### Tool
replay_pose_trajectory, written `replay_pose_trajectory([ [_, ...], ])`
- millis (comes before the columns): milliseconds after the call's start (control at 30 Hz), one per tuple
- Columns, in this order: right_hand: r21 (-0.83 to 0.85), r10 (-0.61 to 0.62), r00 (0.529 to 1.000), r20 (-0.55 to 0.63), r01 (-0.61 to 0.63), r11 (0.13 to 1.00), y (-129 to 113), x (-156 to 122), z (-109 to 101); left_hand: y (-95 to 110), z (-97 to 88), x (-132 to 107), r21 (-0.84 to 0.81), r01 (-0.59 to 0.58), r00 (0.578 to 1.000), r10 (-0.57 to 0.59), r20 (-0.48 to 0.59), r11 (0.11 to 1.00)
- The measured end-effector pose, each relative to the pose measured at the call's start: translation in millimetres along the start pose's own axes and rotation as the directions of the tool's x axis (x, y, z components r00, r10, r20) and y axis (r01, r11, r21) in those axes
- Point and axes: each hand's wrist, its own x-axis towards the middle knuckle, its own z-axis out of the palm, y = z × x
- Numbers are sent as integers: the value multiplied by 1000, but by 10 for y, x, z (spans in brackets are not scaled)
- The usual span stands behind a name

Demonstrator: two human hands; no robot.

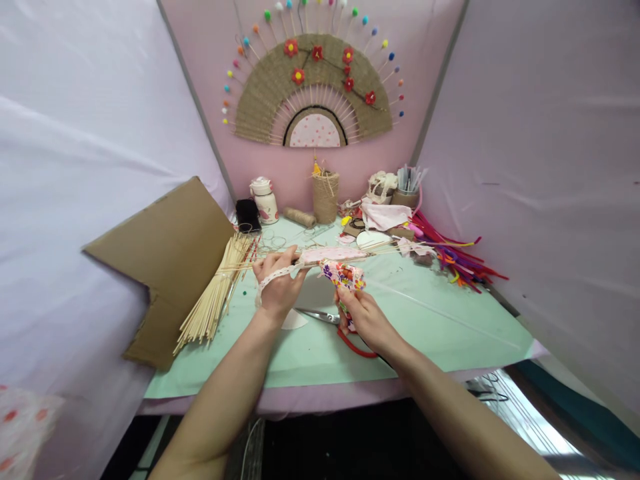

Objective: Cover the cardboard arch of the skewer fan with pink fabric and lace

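Note:
My left hand (pixel 277 280) is closed around a thin wooden stick wrapped in pink dotted fabric (pixel 333 254), with a strip of white dotted ribbon (pixel 273 276) looped over the fingers. My right hand (pixel 363 313) grips a glue gun covered in flowered fabric (pixel 344 275), its nozzle touching the wrapped stick just right of my left hand. A red cord (pixel 356 347) runs from the gun under my right wrist. Both hands hover over the mint green table cover (pixel 440 320).
A bundle of bamboo sticks (pixel 220 290) and a brown cardboard sheet (pixel 170 253) lie at left. Scissors (pixel 317 315) lie under my hands. Coloured pipe cleaners (pixel 455 257), a twine-wrapped jar (pixel 325 197), a white jar (pixel 264 199) and fabric scraps crowd the back. A decorated fan (pixel 314 90) hangs on the wall.

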Motion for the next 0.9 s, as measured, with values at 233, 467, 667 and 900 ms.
replay_pose_trajectory([
  [233, -22, 10, 1000, -6, -10, 1000, 7, -3, -31, 11, -11, 13, 14, -50, 998, 51, -49, 999],
  [467, -6, 16, 999, -39, -16, 1000, -45, -24, -30, 6, 0, 10, 11, -67, 997, 67, -49, 998],
  [667, -39, -2, 1000, -3, 1, 999, -101, -19, 30, 41, -10, 2, -10, -38, 999, 38, -7, 999],
  [900, -75, 12, 1000, -20, -14, 997, -128, -26, 72, 47, -12, -2, -27, -43, 999, 43, -7, 999],
])
